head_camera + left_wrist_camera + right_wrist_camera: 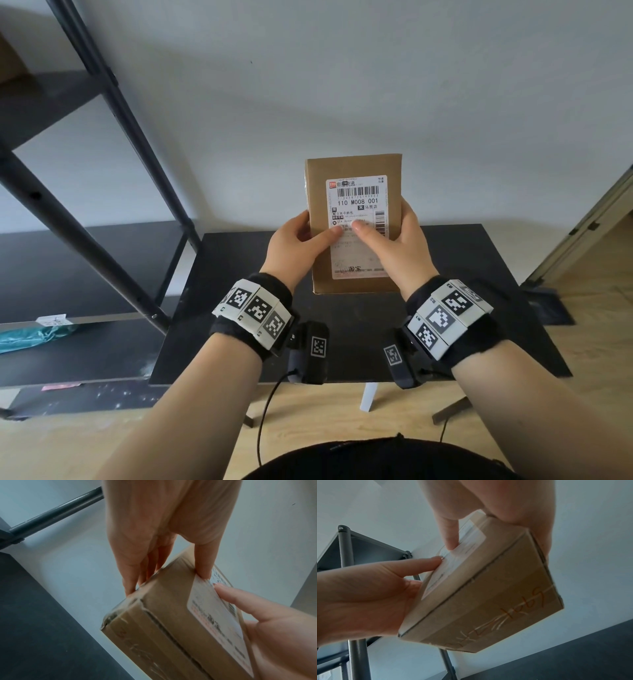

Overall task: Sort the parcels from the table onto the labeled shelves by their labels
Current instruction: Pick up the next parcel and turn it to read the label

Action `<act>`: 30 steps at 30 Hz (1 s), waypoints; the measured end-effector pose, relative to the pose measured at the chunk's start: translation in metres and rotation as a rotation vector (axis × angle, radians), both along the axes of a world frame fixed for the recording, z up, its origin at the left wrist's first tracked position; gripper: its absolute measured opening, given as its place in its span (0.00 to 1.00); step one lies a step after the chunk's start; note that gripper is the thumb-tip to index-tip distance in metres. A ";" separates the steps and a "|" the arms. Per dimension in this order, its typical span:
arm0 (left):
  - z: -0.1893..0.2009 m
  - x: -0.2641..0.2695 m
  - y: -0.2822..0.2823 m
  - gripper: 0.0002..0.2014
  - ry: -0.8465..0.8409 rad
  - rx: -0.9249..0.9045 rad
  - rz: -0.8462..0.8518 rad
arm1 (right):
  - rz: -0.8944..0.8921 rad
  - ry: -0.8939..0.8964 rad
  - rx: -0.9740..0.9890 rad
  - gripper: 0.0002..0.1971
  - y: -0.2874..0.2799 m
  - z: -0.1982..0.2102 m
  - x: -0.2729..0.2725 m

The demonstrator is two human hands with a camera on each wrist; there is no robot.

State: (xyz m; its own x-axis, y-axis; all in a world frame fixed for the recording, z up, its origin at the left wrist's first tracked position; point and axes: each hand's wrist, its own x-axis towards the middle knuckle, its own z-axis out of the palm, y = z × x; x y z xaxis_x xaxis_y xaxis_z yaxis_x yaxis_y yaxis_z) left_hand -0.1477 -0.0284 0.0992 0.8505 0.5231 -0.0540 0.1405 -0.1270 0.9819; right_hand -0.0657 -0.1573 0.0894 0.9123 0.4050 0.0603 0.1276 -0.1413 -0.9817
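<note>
Both hands hold one brown cardboard parcel [354, 222] up above the black desk [239, 274]. The left hand [296, 241] grips its left edge, thumb on the shipping label [358, 226], fingers [132, 574] curled behind. The right hand [399, 246] clasps the right edge likewise, thumb on the label. Farther left stands the dark metal shelf unit [102, 102], where a teal bag [30, 337] lies on a low shelf.

Lower label [356, 240] text behind thumbs, possibly address lines, shelf tag [51, 320] writing too small
</note>
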 end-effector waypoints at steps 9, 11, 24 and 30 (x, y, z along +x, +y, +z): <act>-0.001 -0.010 0.007 0.18 0.024 -0.022 -0.017 | 0.009 0.001 -0.021 0.35 0.005 -0.003 -0.008; -0.001 -0.014 0.009 0.18 0.028 -0.024 -0.018 | 0.005 -0.001 -0.027 0.36 0.009 -0.004 -0.011; -0.005 -0.041 0.031 0.08 0.041 -0.029 0.040 | -0.117 0.041 -0.017 0.38 0.038 -0.014 -0.045; -0.013 -0.059 0.039 0.21 0.076 -0.015 0.019 | -0.135 0.067 -0.037 0.39 0.046 -0.024 -0.063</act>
State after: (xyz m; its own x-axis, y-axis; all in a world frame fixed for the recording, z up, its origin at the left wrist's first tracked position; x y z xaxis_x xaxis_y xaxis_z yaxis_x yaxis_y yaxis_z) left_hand -0.2071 0.0107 0.0863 0.8338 0.5375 -0.1262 0.2169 -0.1087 0.9701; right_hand -0.1288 -0.1113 0.0649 0.9602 0.2791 -0.0151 0.0396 -0.1893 -0.9811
